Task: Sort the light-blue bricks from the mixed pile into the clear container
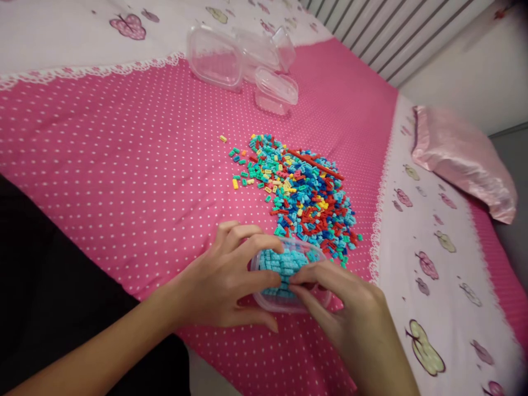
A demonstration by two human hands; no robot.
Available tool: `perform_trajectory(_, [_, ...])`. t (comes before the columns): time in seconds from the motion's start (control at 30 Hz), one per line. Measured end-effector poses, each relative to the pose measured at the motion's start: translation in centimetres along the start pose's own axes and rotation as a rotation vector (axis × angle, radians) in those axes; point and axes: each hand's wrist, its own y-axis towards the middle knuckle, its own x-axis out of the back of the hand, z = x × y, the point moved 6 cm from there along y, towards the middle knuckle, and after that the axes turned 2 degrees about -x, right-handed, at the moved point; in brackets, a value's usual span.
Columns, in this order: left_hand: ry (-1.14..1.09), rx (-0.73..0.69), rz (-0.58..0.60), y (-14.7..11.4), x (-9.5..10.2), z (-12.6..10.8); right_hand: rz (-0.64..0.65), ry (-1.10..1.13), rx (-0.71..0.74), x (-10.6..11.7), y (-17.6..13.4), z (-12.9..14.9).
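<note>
A clear plastic container (264, 304) stands on the bedspread in front of me, with light blue toy bricks (286, 261) packed in rows inside. My left hand (231, 275) lies over its left side with the fingers spread, one fingertip on the bricks and the thumb outside the wall. From the right, my right hand (346, 302) reaches in, thumb and index finger pinched together at the bricks; whatever is between them is hidden. Just beyond the container spreads a pile of small loose bricks (305, 187) in blue, green, red and yellow. A long red stick-like piece (315, 164) lies on the pile.
Several clear empty containers (216, 58) stand together at the far side of the pink dotted bedspread (144, 137). A few stray bricks (235, 183) lie left of the pile. A pink satin pillow (466, 157) rests at the right, and a slatted white panel (363, 27) rises behind.
</note>
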Motion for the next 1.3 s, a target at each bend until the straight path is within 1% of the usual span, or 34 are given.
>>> perform_trajectory(0.13, [-0.025,0.003,-0.022,-0.2,-0.1,0.1,-0.017,-0.007,-0.005,0.1,0.2,0.1])
perform_trajectory(0.27, [-0.022,0.006,0.0,-0.2,-0.2,0.1,-0.007,0.012,0.002,0.2,0.0,0.1])
perform_trajectory(0.43, [-0.019,0.01,0.001,-0.2,-0.1,0.1,-0.041,0.013,-0.026,-0.1,-0.1,0.1])
perform_trajectory(0.7, [-0.01,0.0,0.001,0.0,0.0,0.1,-0.043,-0.043,-0.057,-0.6,0.1,0.0])
perform_trajectory(0.97, [-0.017,-0.004,0.015,-0.1,0.0,0.1,-0.056,-0.012,-0.047,-0.3,0.1,0.2])
perform_trajectory(1.07, [-0.025,-0.006,0.023,-0.2,-0.2,0.1,-0.054,0.001,-0.056,-0.4,0.1,0.3])
perform_trajectory(1.3, [-0.028,-0.005,0.0,-0.5,-0.3,0.3,-0.012,-0.016,-0.106,-1.1,0.2,-0.3])
